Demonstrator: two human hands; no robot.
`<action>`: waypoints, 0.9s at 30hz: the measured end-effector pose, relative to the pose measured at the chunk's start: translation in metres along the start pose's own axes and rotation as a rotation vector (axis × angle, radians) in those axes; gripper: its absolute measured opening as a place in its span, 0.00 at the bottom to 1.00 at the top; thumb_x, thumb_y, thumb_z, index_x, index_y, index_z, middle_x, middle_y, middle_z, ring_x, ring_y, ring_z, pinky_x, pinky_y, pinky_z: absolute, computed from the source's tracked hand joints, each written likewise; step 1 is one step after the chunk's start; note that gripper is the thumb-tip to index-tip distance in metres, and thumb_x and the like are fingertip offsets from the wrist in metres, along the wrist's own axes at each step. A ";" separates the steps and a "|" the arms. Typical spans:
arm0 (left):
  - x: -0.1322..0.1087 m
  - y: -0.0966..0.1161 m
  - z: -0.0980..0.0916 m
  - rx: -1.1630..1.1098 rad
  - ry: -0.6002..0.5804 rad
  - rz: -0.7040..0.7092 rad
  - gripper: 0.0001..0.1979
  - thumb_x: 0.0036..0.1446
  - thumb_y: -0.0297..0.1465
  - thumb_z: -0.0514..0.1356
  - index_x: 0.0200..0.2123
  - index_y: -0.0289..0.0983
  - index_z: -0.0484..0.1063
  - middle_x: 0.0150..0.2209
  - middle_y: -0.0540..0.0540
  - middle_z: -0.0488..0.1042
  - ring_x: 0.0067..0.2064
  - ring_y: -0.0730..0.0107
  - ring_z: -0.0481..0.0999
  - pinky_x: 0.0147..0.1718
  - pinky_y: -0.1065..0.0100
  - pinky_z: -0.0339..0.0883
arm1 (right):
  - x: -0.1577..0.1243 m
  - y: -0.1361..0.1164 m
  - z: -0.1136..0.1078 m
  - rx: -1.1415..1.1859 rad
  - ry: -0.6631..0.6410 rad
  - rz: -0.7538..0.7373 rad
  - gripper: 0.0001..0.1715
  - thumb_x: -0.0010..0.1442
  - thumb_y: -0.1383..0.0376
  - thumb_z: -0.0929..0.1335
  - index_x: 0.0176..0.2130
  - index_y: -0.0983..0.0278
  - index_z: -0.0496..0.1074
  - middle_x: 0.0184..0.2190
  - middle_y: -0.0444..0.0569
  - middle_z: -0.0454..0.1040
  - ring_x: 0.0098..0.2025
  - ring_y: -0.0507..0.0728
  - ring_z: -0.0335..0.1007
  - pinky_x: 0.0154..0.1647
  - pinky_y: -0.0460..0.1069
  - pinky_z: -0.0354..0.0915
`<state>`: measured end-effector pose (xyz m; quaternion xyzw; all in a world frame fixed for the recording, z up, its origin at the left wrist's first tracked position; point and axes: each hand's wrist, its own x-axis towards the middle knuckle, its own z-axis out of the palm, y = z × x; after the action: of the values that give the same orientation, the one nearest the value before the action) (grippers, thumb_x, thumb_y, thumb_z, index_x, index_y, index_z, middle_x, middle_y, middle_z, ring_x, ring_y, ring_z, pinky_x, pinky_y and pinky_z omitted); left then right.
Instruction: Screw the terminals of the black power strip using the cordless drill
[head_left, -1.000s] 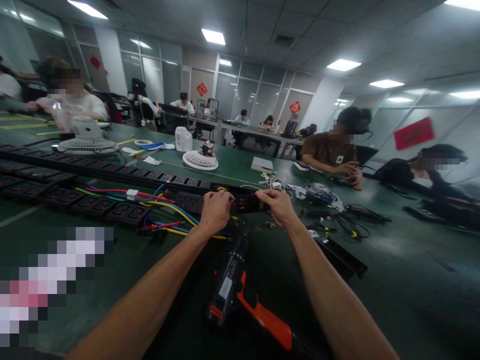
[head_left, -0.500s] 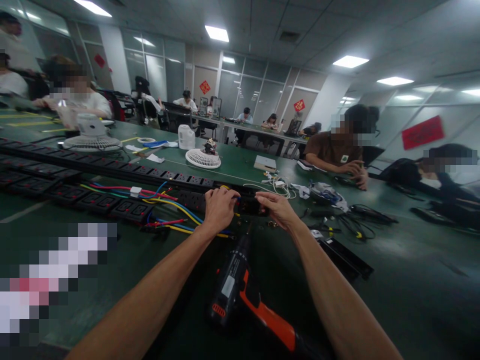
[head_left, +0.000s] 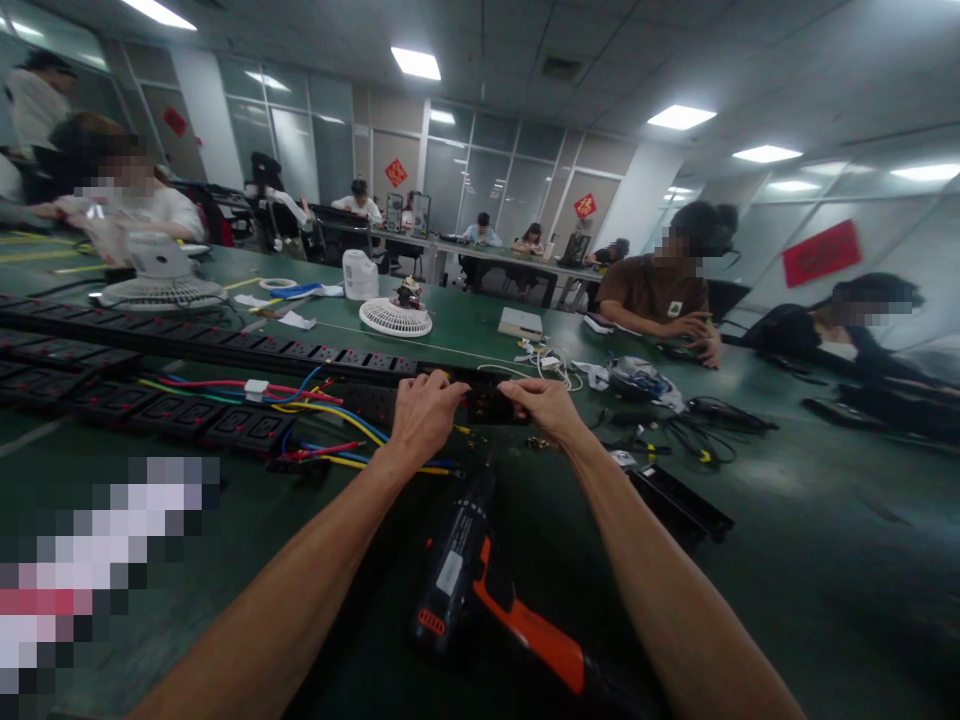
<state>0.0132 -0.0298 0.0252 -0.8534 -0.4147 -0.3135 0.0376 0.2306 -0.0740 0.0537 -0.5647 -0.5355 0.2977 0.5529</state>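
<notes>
My left hand (head_left: 427, 415) is closed in a pinch over the end of a long black power strip (head_left: 315, 360); whatever lies between its fingers is hidden. To its right, the thumb and forefinger of my right hand (head_left: 551, 408) are pressed together at the dark end section (head_left: 491, 408) of that strip. What they grip there is too small and dark to make out. Blue, yellow and red wires (head_left: 330, 402) with a white connector (head_left: 256, 390) run toward my left hand. A black and orange power drill (head_left: 454, 570) lies between my forearms, its bit pointing at the strip's end.
Small brass-coloured pieces (head_left: 537, 443) lie below my right hand. Further right are a black open case (head_left: 679, 505) and black cables (head_left: 697, 430). White fan parts (head_left: 396, 317) and a white jug (head_left: 360, 275) stand beyond the strip. A co-worker in brown (head_left: 652, 290) sits across the green table.
The whole view has shifted slightly, so things sit further left. My right hand's fingers have bent into a tighter pinch. The blue bit at my left fingertips no longer shows.
</notes>
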 end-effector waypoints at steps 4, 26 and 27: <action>0.001 0.002 0.002 0.040 0.001 -0.006 0.18 0.72 0.34 0.50 0.56 0.50 0.77 0.47 0.42 0.75 0.48 0.54 0.72 0.46 0.55 0.59 | -0.001 -0.001 0.002 -0.035 0.016 -0.017 0.24 0.45 0.47 0.80 0.28 0.64 0.83 0.17 0.41 0.68 0.20 0.50 0.58 0.21 0.48 0.55; 0.002 -0.003 0.012 0.072 -0.068 0.001 0.19 0.69 0.29 0.51 0.52 0.44 0.81 0.43 0.41 0.78 0.48 0.53 0.75 0.51 0.52 0.61 | -0.001 0.009 0.003 -0.047 -0.083 -0.010 0.19 0.49 0.52 0.79 0.33 0.64 0.84 0.19 0.46 0.76 0.19 0.49 0.59 0.20 0.47 0.53; 0.003 -0.004 0.012 0.071 -0.072 0.005 0.19 0.69 0.30 0.51 0.51 0.44 0.81 0.43 0.41 0.79 0.48 0.53 0.76 0.50 0.53 0.62 | -0.001 0.010 0.003 -0.041 -0.080 -0.008 0.19 0.49 0.52 0.79 0.33 0.64 0.84 0.19 0.46 0.76 0.19 0.49 0.59 0.20 0.46 0.53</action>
<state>0.0180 -0.0217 0.0160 -0.8634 -0.4244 -0.2675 0.0537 0.2300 -0.0724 0.0430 -0.5615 -0.5654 0.3065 0.5206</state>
